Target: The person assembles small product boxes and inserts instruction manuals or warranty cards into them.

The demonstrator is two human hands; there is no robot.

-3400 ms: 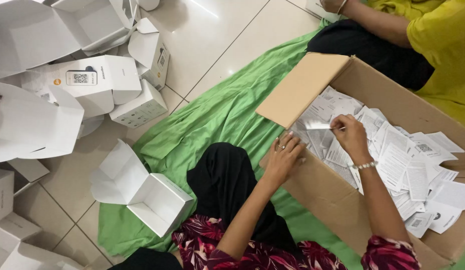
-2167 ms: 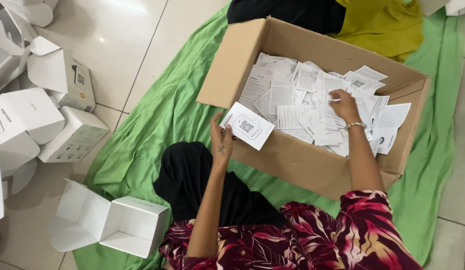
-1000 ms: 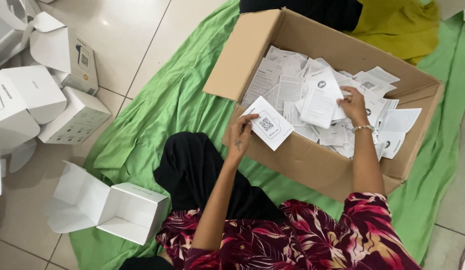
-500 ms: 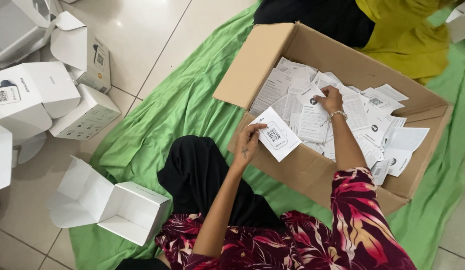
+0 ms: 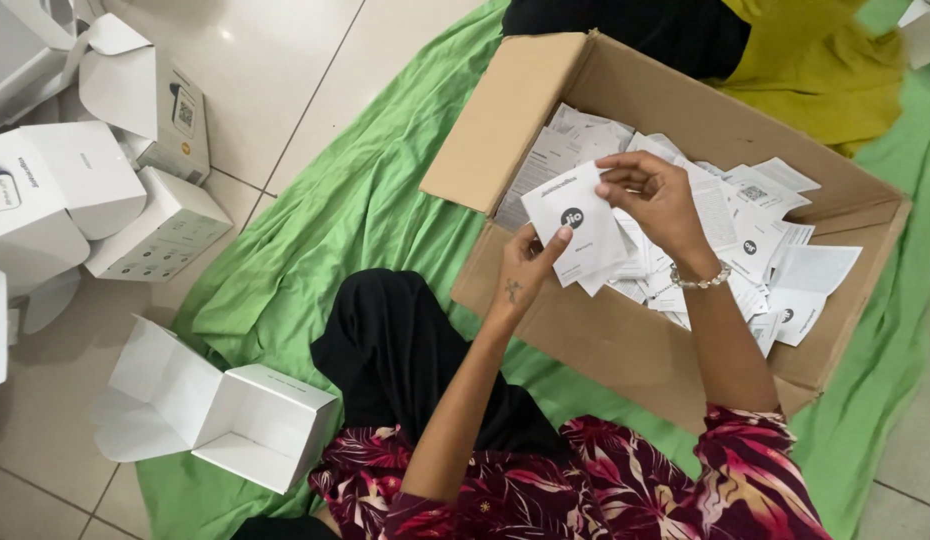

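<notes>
- Hands meet over the near edge of the cardboard carton (image 5: 625, 345): the left hand (image 5: 525, 275) pinches the lower edge of a white leaflet (image 5: 575, 225) between thumb and fingers, and the right hand (image 5: 655, 195) grips its top edge with curled fingertips, so the sheet is held by both, raised just above the carton's contents.
- Loose white leaflets (image 5: 755, 250) fill the carton in an untidy heap, lying directly beneath and behind the held sheet.
- One carton flap (image 5: 505, 125) stands folded outward on the left side, beside the left hand.
- A beaded bracelet (image 5: 700, 283) circles the right wrist.
- The carton rests on a green cloth (image 5: 355, 210) spread over the tiled floor (image 5: 275, 80).
- An open white box (image 5: 250, 425), lid flaps spread, lies at the cloth's near-left edge, well apart from both hands.
- More white boxes (image 5: 115, 190) crowd the floor at far left.
- Another person in a yellow garment (image 5: 815, 70) sits behind the carton; their hands cannot be seen.
</notes>
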